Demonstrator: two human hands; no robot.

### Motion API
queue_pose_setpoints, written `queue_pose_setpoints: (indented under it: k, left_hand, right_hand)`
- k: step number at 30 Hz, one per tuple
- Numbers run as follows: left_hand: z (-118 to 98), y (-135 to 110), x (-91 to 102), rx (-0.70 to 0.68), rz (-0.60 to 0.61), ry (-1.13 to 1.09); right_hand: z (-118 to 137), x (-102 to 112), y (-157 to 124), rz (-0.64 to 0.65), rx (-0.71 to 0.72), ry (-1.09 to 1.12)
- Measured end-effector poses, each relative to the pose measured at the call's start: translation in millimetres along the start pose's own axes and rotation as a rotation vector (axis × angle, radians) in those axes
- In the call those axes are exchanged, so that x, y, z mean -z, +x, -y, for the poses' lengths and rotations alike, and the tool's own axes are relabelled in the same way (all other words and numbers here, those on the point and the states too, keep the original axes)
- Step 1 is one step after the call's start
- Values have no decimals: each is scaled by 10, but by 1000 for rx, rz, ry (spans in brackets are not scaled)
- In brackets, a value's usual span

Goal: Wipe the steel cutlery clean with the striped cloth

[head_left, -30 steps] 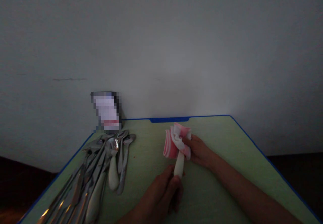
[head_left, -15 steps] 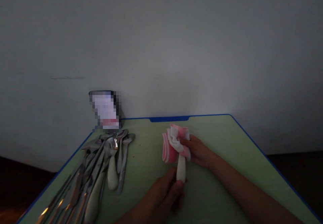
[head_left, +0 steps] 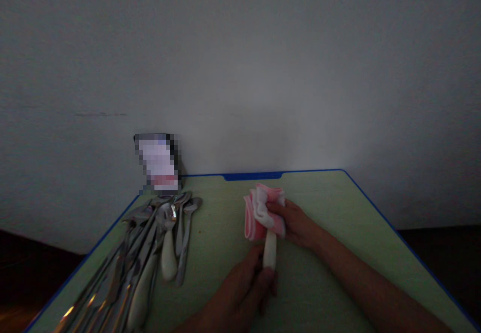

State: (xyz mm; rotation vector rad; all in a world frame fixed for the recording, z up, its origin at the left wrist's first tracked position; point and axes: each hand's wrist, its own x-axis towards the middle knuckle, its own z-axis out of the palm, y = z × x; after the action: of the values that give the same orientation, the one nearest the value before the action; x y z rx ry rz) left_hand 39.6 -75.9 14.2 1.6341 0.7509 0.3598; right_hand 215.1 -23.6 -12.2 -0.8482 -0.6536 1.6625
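My left hand (head_left: 250,280) is closed on the white handle (head_left: 269,250) of a piece of cutlery, near the handle's lower end. A folded pink and white cloth (head_left: 259,215) wraps the other end, so the utensil's head is hidden and its kind cannot be made out. Pinching that cloth around it, with the thumb on top, is my right hand (head_left: 295,220). The handle points toward me, above the middle of the table.
A pile of metal cutlery (head_left: 124,268), with spoons, a fork and some white handles, lies along the left of the pale green, blue-edged table (head_left: 338,203). Behind it a phone (head_left: 160,162) with a blurred screen leans against the grey wall (head_left: 240,72).
The cloth and my right hand have shifted very slightly in view. Both hands keep the same hold, and the cutlery pile looks the same.
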Motion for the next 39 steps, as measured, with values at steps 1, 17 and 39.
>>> queue_pose_setpoints:
  k: [1,17,39]
  left_hand:
    - [4,2,-1,-21,-12,-8]
    - [114,17,-9,-42,-38,-22]
    - [60,10,3,-3,2,3]
  right_hand:
    - [1,2,-4,-9,1,-19]
    - [-9,11,22,-28,-10,9]
    - [-23,23,12,8,-17,3]
